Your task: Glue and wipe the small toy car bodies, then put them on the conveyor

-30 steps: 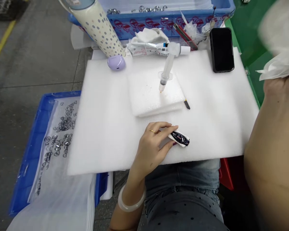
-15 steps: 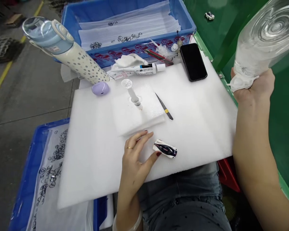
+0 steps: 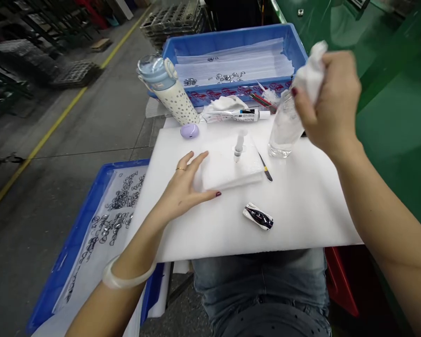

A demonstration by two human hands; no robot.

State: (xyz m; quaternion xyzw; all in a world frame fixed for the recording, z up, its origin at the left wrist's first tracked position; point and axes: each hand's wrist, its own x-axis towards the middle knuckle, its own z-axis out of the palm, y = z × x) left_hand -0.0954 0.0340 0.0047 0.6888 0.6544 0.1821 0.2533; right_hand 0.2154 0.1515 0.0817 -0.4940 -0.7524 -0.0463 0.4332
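Note:
My right hand [image 3: 337, 100] is closed on a bunched white cloth [image 3: 313, 72], slightly blurred. Right below the cloth, a clear bottle [image 3: 286, 131] stands base down and leaning a little, its neck partly behind the cloth and thumb. Whether the fingers still touch the bottle I cannot tell. My left hand [image 3: 185, 189] is open, fingers spread, at the left side of a white foam block [image 3: 224, 168]. A syringe [image 3: 239, 147] sticks up from that block. Tweezers [image 3: 266, 169] lie along its right edge. Nearer me rests a white-and-black toy car [image 3: 258, 216].
The white foam board [image 3: 301, 210] lies over my lap. Along its back are a dotted drinking bottle [image 3: 177, 98], a purple case [image 3: 189, 131] and a tube [image 3: 245, 115]. A blue crate [image 3: 231, 35] stands behind, another blue crate [image 3: 87, 210] at lower left.
My right hand has turned the bottle from upside down to base down and brought it over the board. My left hand has moved away from the toy car to the foam block. The view has shifted.

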